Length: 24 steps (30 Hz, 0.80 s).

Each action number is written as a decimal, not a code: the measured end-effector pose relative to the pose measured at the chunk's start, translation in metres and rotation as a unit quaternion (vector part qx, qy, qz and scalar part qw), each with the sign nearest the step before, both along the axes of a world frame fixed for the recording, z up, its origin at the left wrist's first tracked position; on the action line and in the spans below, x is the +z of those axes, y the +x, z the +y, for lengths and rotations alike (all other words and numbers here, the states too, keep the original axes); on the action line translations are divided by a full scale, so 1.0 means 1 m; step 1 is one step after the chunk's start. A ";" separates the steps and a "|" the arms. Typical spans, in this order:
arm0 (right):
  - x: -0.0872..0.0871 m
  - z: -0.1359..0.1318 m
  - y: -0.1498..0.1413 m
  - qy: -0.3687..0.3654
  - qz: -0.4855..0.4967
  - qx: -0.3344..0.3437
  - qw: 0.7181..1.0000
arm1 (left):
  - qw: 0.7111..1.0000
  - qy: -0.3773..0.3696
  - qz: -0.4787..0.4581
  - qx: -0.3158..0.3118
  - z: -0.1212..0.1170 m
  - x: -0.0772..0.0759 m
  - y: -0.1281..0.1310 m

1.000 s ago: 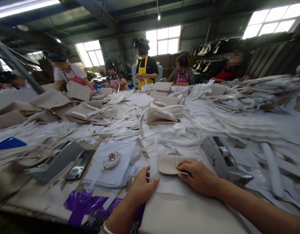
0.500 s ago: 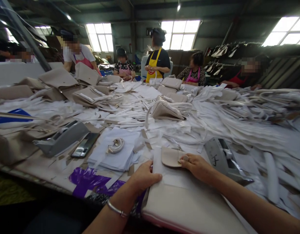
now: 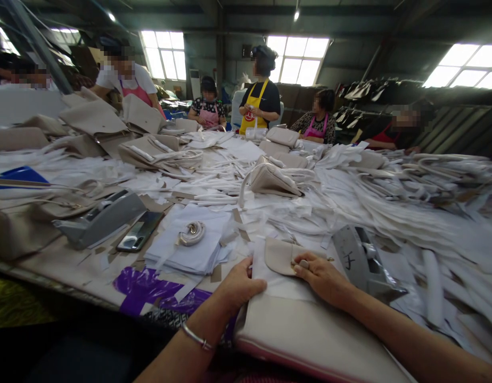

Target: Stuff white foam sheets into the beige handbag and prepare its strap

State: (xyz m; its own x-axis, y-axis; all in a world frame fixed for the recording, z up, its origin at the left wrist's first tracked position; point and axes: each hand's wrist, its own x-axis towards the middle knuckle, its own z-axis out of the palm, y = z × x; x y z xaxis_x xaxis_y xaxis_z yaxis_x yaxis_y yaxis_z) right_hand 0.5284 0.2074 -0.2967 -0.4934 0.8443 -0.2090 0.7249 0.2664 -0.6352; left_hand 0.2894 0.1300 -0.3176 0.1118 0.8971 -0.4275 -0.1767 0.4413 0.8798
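Observation:
A beige handbag lies at the table's near edge, with a white sheet of paper across its upper part. My left hand grips the bag's left side, thumb on top of the sheet and the other fingers hidden beneath the edge. On the sheet rests a small beige flap with gold-coloured metal by its right end. My right hand pinches that flap near the metal; its fingertips partly cover the spot. Whether the flap is joined to the bag I cannot tell.
Tape dispensers flank me, one on the left and one on the right. A phone lies beside stacked white sheets bearing a coiled strap. Beige bags and white wrapped strips cover the table. Several people work across from me.
My right fingers have shifted slightly on the flap, and more gold-coloured metal shows beside them. The left hand keeps its grip. The camera view has moved a little.

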 end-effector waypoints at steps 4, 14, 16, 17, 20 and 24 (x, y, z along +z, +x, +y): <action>0.001 -0.012 0.002 0.000 -0.011 0.013 1.000 | 0.999 0.005 -0.042 0.008 -0.001 -0.004 0.001; -0.008 -0.009 0.006 0.130 -0.147 0.119 0.973 | 1.000 -0.004 -0.029 0.011 0.001 -0.005 0.003; -0.010 -0.007 0.008 0.131 -0.144 0.124 0.973 | 0.999 -0.005 -0.033 0.012 0.001 -0.005 0.003; -0.011 -0.008 0.009 0.132 -0.142 0.133 0.972 | 0.999 -0.004 -0.035 0.012 0.001 -0.005 0.004; -0.016 -0.011 0.012 0.140 -0.137 0.149 0.969 | 0.999 -0.003 -0.041 0.009 0.000 -0.007 0.004; -0.014 -0.015 0.015 0.128 -0.136 0.140 0.972 | 0.997 -0.002 0.073 0.001 0.004 -0.005 0.000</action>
State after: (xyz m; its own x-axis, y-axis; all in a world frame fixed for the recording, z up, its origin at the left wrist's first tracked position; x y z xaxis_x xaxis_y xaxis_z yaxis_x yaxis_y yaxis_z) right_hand 0.5432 0.1924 -0.3105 -0.6671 0.7269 -0.1633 0.7331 0.6014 -0.3175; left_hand 0.2897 0.1341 -0.3226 0.0468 0.8958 -0.4420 -0.0473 0.4440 0.8948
